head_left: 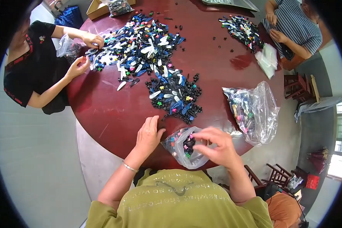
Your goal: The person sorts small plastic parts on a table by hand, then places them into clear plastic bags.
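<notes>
An open clear plastic bag [195, 161] lies at the table's near edge, with small black, pink and green pieces inside. My right hand [218, 146] is over the bag's mouth, thumb and fingers apart; no held piece shows between them. To the left of the bag, my left hand [148, 133] rests near the table top with fingers stretched out and thumb apart, holding nothing. Just beyond both hands is a pile [174, 97] of small black clips, dark blue and white hair clips, and a few colored flower-shaped pieces.
A larger pile [140, 45] spreads across the red table [209, 76], with a person's hands at its left side. Right of me lies a filled clear bag [254, 112]. Farther right, another person sits by a smaller pile [241, 32] and flat plastic bags [267, 60].
</notes>
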`<state>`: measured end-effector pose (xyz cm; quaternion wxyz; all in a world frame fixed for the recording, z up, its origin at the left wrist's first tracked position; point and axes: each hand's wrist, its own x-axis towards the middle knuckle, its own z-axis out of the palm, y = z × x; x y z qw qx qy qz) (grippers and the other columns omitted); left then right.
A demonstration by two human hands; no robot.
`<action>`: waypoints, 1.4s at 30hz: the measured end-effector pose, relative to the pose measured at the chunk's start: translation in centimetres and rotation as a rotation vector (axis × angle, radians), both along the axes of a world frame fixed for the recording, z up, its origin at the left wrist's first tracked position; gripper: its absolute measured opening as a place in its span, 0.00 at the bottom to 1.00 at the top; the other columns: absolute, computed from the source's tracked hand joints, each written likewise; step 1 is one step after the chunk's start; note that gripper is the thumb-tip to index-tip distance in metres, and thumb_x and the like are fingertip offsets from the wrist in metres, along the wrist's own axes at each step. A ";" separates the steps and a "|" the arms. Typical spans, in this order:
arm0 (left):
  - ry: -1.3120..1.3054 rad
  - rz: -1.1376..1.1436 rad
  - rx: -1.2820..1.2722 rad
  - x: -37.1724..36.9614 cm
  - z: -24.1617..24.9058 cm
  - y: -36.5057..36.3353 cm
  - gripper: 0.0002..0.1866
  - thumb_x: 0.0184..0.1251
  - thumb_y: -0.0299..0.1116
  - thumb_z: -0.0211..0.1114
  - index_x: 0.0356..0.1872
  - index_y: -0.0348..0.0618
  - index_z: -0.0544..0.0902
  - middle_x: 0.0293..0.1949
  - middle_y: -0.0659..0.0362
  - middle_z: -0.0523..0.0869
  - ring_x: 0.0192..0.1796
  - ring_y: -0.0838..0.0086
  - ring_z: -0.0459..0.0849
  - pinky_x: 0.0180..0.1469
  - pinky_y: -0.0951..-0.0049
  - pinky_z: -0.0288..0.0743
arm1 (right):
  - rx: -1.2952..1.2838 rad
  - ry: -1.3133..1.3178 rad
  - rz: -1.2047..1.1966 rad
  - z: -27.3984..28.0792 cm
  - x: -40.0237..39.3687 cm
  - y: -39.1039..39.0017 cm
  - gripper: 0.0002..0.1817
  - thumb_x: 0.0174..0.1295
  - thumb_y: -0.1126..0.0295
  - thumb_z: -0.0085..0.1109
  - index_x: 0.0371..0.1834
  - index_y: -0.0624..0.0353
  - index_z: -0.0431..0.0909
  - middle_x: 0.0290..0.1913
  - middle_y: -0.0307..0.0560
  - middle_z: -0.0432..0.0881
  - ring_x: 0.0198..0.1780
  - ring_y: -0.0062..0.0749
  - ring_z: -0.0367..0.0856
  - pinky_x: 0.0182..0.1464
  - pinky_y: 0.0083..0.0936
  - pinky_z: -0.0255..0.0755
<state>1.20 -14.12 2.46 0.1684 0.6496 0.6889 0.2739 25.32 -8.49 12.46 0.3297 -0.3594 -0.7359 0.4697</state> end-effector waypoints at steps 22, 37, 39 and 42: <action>-0.021 0.108 0.217 2.7 -2.1 2.6 0.18 0.47 0.23 0.71 0.42 0.43 0.80 0.31 0.60 0.80 0.27 0.70 0.77 0.35 0.70 0.75 | 0.247 -0.186 -0.358 -13.2 1.4 5.3 0.10 0.54 0.73 0.69 0.40 0.53 0.84 0.35 0.37 0.81 0.23 0.23 0.77 0.28 0.23 0.72; -0.159 0.202 0.149 2.8 -2.7 1.7 0.17 0.49 0.18 0.68 0.42 0.44 0.80 0.32 0.60 0.81 0.29 0.70 0.79 0.36 0.70 0.76 | -0.522 0.421 -0.243 -10.0 2.6 3.7 0.10 0.60 0.80 0.64 0.44 0.61 0.82 0.35 0.30 0.80 0.33 0.09 0.72 0.35 0.12 0.68; -0.163 0.206 0.157 2.8 -2.8 1.5 0.17 0.49 0.18 0.68 0.42 0.43 0.80 0.32 0.60 0.81 0.29 0.71 0.79 0.35 0.70 0.76 | -0.383 0.391 -0.104 -6.2 2.5 2.2 0.11 0.58 0.81 0.64 0.44 0.62 0.82 0.35 0.33 0.81 0.33 0.11 0.74 0.35 0.12 0.68; -0.158 0.209 0.189 3.1 -3.1 1.7 0.17 0.49 0.18 0.69 0.42 0.43 0.80 0.33 0.59 0.81 0.28 0.72 0.79 0.34 0.71 0.76 | 0.051 0.266 0.164 -2.1 2.3 1.8 0.15 0.52 0.82 0.67 0.45 0.60 0.84 0.36 0.43 0.83 0.31 0.20 0.80 0.34 0.18 0.74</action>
